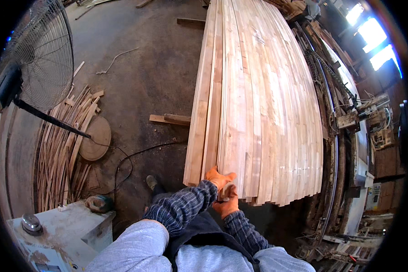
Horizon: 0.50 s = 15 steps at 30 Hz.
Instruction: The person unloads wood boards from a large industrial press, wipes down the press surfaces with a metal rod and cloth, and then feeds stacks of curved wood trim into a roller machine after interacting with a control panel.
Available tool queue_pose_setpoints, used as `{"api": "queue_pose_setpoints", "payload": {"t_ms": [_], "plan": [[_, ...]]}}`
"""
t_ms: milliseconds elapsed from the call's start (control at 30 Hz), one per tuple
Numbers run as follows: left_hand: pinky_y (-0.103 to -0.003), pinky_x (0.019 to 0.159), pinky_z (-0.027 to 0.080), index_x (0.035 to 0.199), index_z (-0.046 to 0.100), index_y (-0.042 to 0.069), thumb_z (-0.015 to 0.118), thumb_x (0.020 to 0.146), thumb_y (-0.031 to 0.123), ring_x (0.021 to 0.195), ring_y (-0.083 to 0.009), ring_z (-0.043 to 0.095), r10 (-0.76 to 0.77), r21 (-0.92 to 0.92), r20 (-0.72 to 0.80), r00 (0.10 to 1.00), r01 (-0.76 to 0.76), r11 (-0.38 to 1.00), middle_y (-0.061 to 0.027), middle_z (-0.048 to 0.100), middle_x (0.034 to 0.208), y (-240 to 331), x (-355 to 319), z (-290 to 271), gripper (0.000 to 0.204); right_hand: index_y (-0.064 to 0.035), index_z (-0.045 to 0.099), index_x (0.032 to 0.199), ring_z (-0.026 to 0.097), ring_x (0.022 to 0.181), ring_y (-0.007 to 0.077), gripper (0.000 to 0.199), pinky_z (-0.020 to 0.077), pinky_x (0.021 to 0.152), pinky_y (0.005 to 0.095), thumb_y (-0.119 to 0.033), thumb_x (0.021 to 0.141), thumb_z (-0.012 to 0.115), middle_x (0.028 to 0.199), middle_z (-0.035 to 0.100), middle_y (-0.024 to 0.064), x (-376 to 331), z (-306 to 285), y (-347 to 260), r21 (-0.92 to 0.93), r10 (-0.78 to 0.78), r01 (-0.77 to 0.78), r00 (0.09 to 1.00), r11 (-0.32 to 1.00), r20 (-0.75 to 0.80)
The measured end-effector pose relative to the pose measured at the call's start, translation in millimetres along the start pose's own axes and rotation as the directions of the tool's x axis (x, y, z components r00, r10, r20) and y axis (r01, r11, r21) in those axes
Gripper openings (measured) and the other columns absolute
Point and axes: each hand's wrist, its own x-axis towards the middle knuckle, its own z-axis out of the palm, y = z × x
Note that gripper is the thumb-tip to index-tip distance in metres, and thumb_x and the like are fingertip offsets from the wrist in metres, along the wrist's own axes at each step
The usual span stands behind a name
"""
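Observation:
A broad stack of pale wooden strips [263, 118] lies lengthwise before me, its near ends slightly uneven. My left hand [219, 178], in an orange glove, is closed at the near end of a strip toward the stack's left side, with the thumb pointing right. Just below it, my right hand [227, 204], gloved in orange too, grips the same end from underneath, its fingers pointing up. Between the gloves only a bit of the strip's end shows. Along the left edge, a few strips [206, 109] sit slightly apart from the rest.
A pedestal fan [41, 59] on a round base [95, 138] stands at left, beside a heap of thin offcuts [63, 140]. A white cabinet [59, 231] is at lower left. A black cable [145, 148] crosses the floor. Support beams [170, 119] jut out left; machinery [349, 122] runs along the right.

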Motion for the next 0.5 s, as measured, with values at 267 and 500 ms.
{"api": "queue_pose_setpoints", "payload": {"t_ms": [267,500], "plan": [[-0.041,0.101,0.049,0.134,0.043,-0.014,0.086,0.071,0.042,0.120,-0.0372,0.057,-0.003,-0.183,0.198,0.980,0.040,0.982,-0.0287,0.056,0.131,12,-15,-21,0.094,-0.0155,0.058,0.131,0.058,0.116,0.0321,0.080,0.0482,0.096,0.0466,-0.076,0.078,0.059,0.128,0.062,0.0071,-53,5,7,-0.216,-0.170,0.178,0.984,0.960,0.052],[-0.038,0.094,0.051,0.130,0.046,-0.010,0.089,0.070,0.043,0.112,-0.0291,0.060,0.129,-0.347,0.254,0.959,-0.034,0.937,-0.0216,0.060,0.123,1,-57,-159,0.090,-0.0133,0.033,0.152,0.051,0.127,0.0319,0.064,0.0443,0.102,0.0477,-0.054,0.103,0.035,0.148,0.047,0.0116,-98,32,34,-0.674,0.052,0.181,0.949,0.716,0.310]]}}
